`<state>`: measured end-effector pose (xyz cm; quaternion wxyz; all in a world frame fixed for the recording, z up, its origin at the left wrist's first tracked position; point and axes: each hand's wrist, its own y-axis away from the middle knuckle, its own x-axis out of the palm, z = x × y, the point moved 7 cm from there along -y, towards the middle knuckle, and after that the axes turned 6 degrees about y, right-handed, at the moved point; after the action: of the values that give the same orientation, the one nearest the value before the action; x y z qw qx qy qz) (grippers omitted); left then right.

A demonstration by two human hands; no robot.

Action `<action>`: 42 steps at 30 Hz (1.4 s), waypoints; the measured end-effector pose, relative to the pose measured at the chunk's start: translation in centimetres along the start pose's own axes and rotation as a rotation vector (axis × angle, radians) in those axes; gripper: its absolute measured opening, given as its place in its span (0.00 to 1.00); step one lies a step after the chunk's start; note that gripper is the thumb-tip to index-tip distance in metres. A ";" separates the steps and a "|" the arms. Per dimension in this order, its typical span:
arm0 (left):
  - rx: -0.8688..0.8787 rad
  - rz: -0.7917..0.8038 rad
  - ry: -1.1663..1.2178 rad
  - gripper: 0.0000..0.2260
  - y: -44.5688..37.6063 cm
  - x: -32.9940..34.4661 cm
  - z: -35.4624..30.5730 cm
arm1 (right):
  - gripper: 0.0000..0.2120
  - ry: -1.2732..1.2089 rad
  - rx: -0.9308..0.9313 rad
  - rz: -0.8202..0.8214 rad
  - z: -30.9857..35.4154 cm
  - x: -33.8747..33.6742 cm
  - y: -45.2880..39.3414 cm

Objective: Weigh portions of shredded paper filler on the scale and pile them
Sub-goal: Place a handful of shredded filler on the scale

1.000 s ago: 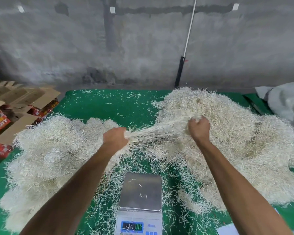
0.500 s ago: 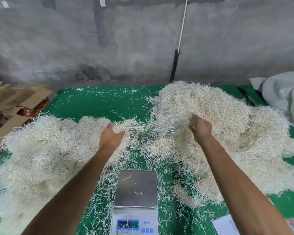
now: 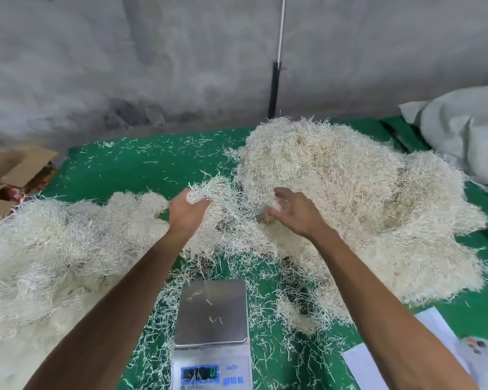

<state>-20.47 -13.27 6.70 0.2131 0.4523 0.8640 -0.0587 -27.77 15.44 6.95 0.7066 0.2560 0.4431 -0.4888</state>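
Over the green table (image 3: 152, 170), left hand (image 3: 187, 211) grasps shredded paper (image 3: 217, 192); right hand (image 3: 292, 213) blurred, grip unclear.

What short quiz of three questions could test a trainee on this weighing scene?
1. True or false: a full portion of shredded paper lies on the scale's steel platform.
2. Which hand grips a tuft of shredded paper? A: left hand. B: right hand.
3. Fill in: the larger pile lies to the person's ____.

Key: 1. False, only a few stray strands. 2. A; the right hand looks relaxed and blurred. 3. Right.
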 end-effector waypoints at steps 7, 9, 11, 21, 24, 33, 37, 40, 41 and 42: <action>0.252 0.080 -0.077 0.34 -0.2 2.5 -8.3 | 0.15 0.208 -0.270 0.028 3.2 2.8 -1.5; 0.266 -0.039 -0.118 0.33 -1.8 -0.9 -8.9 | 0.18 0.307 -0.134 0.021 -0.9 1.6 -1.8; 0.208 -0.172 -0.104 0.32 -3.2 -5.0 -8.2 | 0.18 0.321 0.062 -0.016 -6.0 -0.2 -1.7; 0.053 0.026 0.020 0.34 -1.8 -0.1 -3.9 | 0.20 0.447 0.213 -0.165 -4.6 -5.2 -3.1; 0.017 0.016 0.111 0.36 -1.7 -0.2 -4.2 | 0.20 0.578 0.113 -0.171 -2.3 -6.4 -2.7; 0.104 0.056 0.345 0.37 1.6 -4.0 -12.5 | 0.11 -0.120 -0.175 0.123 9.1 1.6 0.4; -0.070 0.014 0.576 0.37 2.7 -9.0 -10.8 | 0.19 -0.470 -0.023 -0.076 8.9 0.2 0.6; -0.209 0.111 0.754 0.27 3.4 -10.0 -7.9 | 0.16 -0.783 0.215 -0.213 7.9 0.5 1.1; -0.225 0.118 0.788 0.24 3.9 -10.3 -7.0 | 0.16 -0.811 0.272 -0.225 7.7 1.0 1.3; -0.231 0.103 0.820 0.22 4.3 -10.7 -6.2 | 0.16 -0.812 0.317 -0.217 7.4 1.5 1.5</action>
<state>-13.61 -17.03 17.24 -0.0959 0.4540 0.8544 0.2338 -23.38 9.48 9.04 0.7199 0.1006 0.0738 -0.6828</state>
